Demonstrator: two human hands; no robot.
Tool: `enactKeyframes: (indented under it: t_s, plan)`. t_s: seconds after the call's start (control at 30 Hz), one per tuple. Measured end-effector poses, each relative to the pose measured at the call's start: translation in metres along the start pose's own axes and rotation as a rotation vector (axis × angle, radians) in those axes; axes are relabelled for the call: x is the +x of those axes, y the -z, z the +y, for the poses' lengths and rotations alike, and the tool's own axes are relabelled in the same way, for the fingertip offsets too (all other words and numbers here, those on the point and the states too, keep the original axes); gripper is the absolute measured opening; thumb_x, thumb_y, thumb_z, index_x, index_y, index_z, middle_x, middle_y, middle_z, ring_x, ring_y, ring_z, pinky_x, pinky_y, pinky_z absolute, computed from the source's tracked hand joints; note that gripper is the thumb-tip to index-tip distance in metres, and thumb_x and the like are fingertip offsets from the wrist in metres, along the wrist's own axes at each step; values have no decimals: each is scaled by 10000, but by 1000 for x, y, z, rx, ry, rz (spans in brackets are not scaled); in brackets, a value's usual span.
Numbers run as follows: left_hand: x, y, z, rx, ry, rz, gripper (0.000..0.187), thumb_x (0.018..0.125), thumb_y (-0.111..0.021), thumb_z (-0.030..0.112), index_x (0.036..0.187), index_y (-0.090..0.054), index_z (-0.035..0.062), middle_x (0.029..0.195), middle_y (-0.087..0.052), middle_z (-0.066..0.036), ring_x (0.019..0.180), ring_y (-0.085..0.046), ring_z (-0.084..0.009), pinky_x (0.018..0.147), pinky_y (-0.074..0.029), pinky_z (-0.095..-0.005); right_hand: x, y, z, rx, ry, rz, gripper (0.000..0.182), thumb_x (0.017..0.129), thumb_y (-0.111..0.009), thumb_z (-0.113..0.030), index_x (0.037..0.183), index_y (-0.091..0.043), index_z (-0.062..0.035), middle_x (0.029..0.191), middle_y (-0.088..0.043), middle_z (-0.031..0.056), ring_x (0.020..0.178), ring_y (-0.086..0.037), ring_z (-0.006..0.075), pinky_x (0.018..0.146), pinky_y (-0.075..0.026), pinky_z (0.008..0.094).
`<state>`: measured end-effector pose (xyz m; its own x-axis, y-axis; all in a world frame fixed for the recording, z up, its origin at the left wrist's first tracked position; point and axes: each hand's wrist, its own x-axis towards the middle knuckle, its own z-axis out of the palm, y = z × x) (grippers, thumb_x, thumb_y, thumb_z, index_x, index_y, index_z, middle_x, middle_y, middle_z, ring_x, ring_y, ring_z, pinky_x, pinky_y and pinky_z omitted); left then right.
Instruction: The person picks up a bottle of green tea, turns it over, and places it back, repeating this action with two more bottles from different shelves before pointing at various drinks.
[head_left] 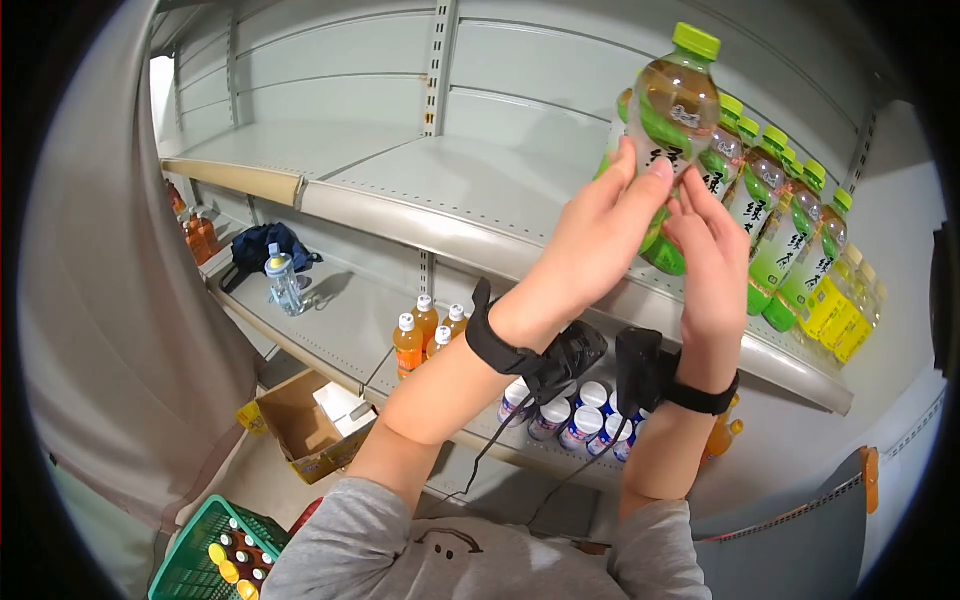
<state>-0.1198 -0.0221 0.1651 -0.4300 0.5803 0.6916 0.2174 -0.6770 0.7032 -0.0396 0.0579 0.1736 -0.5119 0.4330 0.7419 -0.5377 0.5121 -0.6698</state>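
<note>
A green tea bottle [678, 92] with a light green cap stands upright between my hands, at the front edge of the upper shelf [480, 180]. My left hand [598, 232] is closed around its left side, the thumb lying across the label. From the right, my right hand [712, 250] presses curled fingers against the lower part of the same bottle. Just behind and to the right are rows of matching green tea bottles [798, 235]. Black straps with small devices [568, 358] circle both wrists, and cables hang from them.
Yellow-labelled bottles [838, 310] stand at the shelf's right end. Below are orange drink bottles [408, 345], white-lidded tubs [582, 428], a clear bottle [285, 282] and a dark cloth bag [272, 245]. A cardboard box [275, 425] and a green crate [180, 550] sit lower left, beside a grey curtain [110, 300].
</note>
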Motion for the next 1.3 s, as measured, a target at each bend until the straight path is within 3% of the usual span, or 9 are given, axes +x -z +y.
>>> enactKeyframes:
  t_s: [0.1, 0.27, 0.37, 0.53, 0.63, 0.73, 0.9, 1.0, 1.3]
  plan:
    - [10, 4, -5, 15, 66, 6, 640, 870, -410, 354, 1261, -209, -111, 1343, -227, -189, 1250, -205, -200, 1006, -165, -271, 15, -3, 24, -240, -7, 103, 436, 753, -446, -76, 1151, -413, 99, 586, -354, -23, 561, -335, 55, 484, -313, 210]
    - [24, 16, -15, 75, 184, -91, 598, 871, -388, 390, 1216, -330, -95, 1274, -347, -187, 1185, -303, -200, 968, -221, -270, 36, 4, 51, -257, -95, 33, 442, 750, -441, -105, 1159, -431, 61, 566, -379, -12, 548, -349, 58, 486, -319, 213]
    - [31, 15, -23, 89, 171, -84, 526, 872, -375, 398, 1084, -452, -78, 1052, -495, -109, 965, -405, -127, 852, -312, -263, 36, 0, 62, -253, -99, 125, 454, 751, -447, -104, 1173, -416, 60, 623, -469, 7, 576, -406, 66, 511, -348, 217]
    - [42, 11, -62, 162, 130, -20, 570, 861, -378, 405, 1100, -437, -109, 1029, -520, -167, 967, -460, -175, 843, -346, -274, 27, 1, 64, -367, -54, 134, 423, 792, -447, -107, 1185, -414, 48, 750, -533, 31, 684, -449, 78, 623, -397, 220]
    - [36, 9, -59, 323, 87, 17, 702, 837, -398, 420, 1153, -299, -198, 1079, -471, -308, 1080, -451, -311, 895, -346, -298, 19, -4, 52, -222, -175, 108, 346, 888, -407, -171, 1117, -459, 82, 936, -559, 66, 847, -465, 88, 757, -376, 211]
    - [35, 8, -63, 407, 9, 71, 701, 841, -398, 410, 1158, -276, -203, 1071, -474, -312, 1065, -463, -314, 869, -373, -295, 17, -9, 52, -166, -67, 59, 339, 889, -409, -175, 1097, -464, 87, 956, -561, 81, 872, -479, 104, 780, -380, 225]
    - [31, 9, -57, 153, 106, -20, 659, 842, -420, 378, 1132, -300, -201, 1068, -472, -307, 1053, -468, -305, 867, -371, -308, 14, -2, 53, -135, -160, 64, 365, 884, -414, -169, 1162, -425, 67, 1074, -519, 105, 949, -491, 136, 835, -380, 252]
    - [29, 2, -61, 233, -9, 55, 625, 844, -421, 372, 1098, -336, -193, 1028, -494, -286, 1006, -492, -284, 845, -384, -310, 8, 1, 42, 16, -224, 64, 367, 881, -418, -176, 1165, -426, 55, 1068, -519, 94, 947, -499, 133, 844, -381, 254]
    - [29, -4, -56, 29, 130, 57, 427, 822, -448, 309, 930, -451, -104, 881, -531, -168, 811, -495, -159, 707, -410, -290, 5, 6, 29, -52, -331, -141, 324, 843, -436, -213, 1088, -478, -5, 1001, -534, 53, 915, -501, 126, 823, -376, 287]
